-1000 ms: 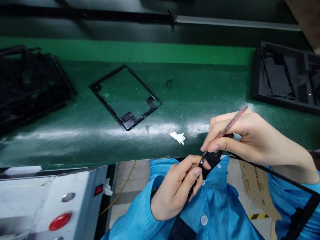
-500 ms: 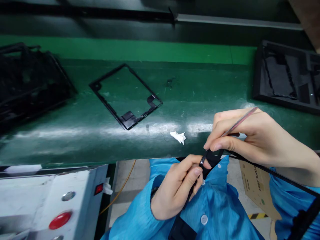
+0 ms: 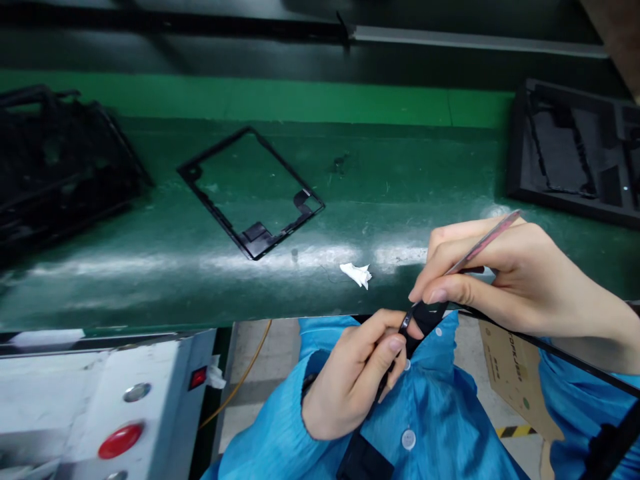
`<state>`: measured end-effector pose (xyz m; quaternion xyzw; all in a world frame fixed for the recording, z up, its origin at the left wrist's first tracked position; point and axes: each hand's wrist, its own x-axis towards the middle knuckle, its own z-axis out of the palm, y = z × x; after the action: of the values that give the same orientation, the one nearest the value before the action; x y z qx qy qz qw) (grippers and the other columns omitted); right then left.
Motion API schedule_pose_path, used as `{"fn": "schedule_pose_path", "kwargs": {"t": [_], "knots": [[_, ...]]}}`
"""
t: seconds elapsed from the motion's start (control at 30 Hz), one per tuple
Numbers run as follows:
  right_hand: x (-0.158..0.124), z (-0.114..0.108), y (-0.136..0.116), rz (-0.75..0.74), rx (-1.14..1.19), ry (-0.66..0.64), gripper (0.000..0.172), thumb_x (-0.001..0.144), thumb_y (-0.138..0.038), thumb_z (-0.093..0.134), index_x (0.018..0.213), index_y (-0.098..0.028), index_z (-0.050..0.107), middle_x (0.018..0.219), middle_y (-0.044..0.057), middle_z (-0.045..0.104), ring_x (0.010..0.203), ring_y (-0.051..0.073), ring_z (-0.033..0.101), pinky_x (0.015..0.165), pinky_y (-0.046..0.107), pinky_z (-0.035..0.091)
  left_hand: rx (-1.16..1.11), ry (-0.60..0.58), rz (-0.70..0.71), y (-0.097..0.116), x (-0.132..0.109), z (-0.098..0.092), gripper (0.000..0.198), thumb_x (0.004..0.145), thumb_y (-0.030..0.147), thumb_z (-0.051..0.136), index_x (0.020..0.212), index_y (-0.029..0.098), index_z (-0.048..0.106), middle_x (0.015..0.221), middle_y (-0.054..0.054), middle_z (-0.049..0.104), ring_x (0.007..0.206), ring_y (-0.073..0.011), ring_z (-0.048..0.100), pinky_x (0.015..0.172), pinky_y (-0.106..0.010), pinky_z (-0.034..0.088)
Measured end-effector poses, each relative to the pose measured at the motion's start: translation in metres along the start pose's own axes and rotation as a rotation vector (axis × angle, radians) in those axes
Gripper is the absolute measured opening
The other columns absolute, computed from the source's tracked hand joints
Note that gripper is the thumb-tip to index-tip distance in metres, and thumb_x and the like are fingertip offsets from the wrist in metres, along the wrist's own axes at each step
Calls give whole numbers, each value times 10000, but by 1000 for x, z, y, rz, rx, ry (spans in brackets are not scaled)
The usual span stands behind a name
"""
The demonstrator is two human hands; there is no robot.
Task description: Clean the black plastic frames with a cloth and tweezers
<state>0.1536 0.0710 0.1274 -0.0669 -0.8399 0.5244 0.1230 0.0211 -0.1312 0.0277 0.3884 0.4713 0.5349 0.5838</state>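
Black frames are lying in a dark stack (image 3: 55, 167) at the left end of the green bench (image 3: 150, 267), and it is hard to tell them apart. Below the bench's near edge, at the left, a white control box (image 3: 65, 400) is showing a red button (image 3: 120, 441). One flat black frame (image 3: 250, 193) is lying alone in the middle of the bench, turned at an angle. A small white scrap (image 3: 356, 274) is lying close to the near edge. Just past that edge, over the blue coat (image 3: 435, 413), the left hand (image 3: 350, 380) is pinching a thin held frame (image 3: 425, 317) between thumb and fingers, closed tightly on its bar. The right hand (image 3: 505, 277) is gripping a slim metal tool (image 3: 483, 243) like a pen, fingers closed around it, and the tool's tip is touching the held frame's corner. A black foam tray (image 3: 575, 153) is sitting at the right end of the bench, well apart from the hands.
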Motion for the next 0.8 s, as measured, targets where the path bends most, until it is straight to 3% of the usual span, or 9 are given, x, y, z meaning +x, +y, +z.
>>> {"fn": "schedule_pose_path", "kwargs": {"t": [0.3, 0.5, 0.7, 0.8], "knots": [[3, 1, 1, 8, 61, -102, 176, 1050, -221, 685, 933, -180, 808, 853, -2, 795, 760, 97, 725, 728, 204, 580, 5, 7, 6, -2, 1, 1, 323, 1152, 402, 439, 1194, 158, 646, 580, 77, 504, 430, -53, 419, 495, -188, 368], [1, 3, 3, -5, 41, 78, 157, 1032, -280, 720, 929, -218, 821, 899, 12, 806, 763, 120, 731, 665, 227, 574, 1, 11, -28, 1, 1, 2, 352, 1149, 439, 432, 1188, 157, 639, 576, 77, 488, 434, -61, 415, 476, -191, 341], [-3, 2, 5, 6, 88, 32, 162, 1043, -245, 700, 930, -193, 804, 881, 13, 801, 750, 113, 716, 682, 227, 568, 15, -14, -36, -1, 1, 2, 340, 1153, 446, 411, 1177, 183, 627, 559, 89, 469, 432, -61, 397, 483, -188, 335], [-8, 3, 7, 3, 88, 71, 128, 1030, -198, 703, 953, -182, 805, 876, 24, 797, 759, 123, 691, 698, 239, 552, 36, -9, -67, -3, 1, 2, 369, 1151, 474, 394, 1168, 191, 629, 557, 88, 453, 428, -67, 392, 481, -198, 326]]}}
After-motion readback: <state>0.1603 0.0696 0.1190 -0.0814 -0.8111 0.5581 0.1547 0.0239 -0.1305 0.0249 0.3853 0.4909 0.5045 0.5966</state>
